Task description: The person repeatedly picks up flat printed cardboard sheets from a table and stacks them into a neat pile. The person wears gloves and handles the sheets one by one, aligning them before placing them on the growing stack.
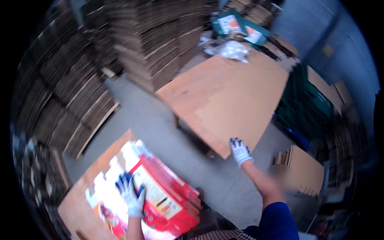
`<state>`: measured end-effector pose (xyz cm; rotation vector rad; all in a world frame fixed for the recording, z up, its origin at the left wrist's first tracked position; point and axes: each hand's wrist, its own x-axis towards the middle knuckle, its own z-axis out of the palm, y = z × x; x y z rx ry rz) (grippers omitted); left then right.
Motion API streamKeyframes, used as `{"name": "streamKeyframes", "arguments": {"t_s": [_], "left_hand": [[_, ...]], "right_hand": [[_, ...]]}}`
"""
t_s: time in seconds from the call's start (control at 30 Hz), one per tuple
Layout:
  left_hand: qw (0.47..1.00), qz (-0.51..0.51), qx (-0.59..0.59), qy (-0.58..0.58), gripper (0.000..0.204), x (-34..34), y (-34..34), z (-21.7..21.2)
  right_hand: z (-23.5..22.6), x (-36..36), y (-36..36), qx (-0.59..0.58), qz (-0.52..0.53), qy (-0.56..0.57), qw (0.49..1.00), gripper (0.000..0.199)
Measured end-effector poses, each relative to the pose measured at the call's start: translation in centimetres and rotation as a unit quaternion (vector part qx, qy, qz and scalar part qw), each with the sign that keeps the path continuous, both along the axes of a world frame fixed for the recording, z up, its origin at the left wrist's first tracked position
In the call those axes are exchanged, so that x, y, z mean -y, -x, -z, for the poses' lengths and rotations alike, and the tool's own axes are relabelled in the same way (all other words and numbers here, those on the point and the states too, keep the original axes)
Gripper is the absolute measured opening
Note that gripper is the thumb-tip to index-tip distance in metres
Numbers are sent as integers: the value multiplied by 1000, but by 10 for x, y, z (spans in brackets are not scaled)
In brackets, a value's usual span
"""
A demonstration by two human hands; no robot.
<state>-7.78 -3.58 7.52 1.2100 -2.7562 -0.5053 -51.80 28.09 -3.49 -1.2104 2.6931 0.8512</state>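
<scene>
Red-and-white cartons (pixel 162 200) lie on a brown table (pixel 74 206) near cardboard stacks (pixel 160 44).

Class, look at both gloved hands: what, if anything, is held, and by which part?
Nothing is held: the left hand is spread over the red and white cardboard stack; the right hand is open by the table.

Lit dimly and softly overall; cannot place the source. Blown out to white on the printed sheets (pixel 158 192) around the left hand (pixel 132 198). Glaring on clear plastic (pixel 234 51) beyond the right hand (pixel 240 152). Shadowed beneath the counter (pixel 188 90), left of the right hand. Dark among cardboard stacks (pixel 74 92) far left of both hands. Softened by blur, with a smudged patch beside the right forearm (pixel 260 178). Bent toward the rim, cut to black outside.
</scene>
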Motion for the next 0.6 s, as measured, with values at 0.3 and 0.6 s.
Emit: {"name": "streamKeyframes", "arguments": {"t_s": [0.3,0.6], "left_hand": [[999,-19,-21,31,90,-12,-82,-9],[865,-477,-107,-111,113,-13,-245,54]], "right_hand": [[-298,58,-51,109,-82,425,895,56],[-580,-22,-185,53,-189,462,865,53]]}}
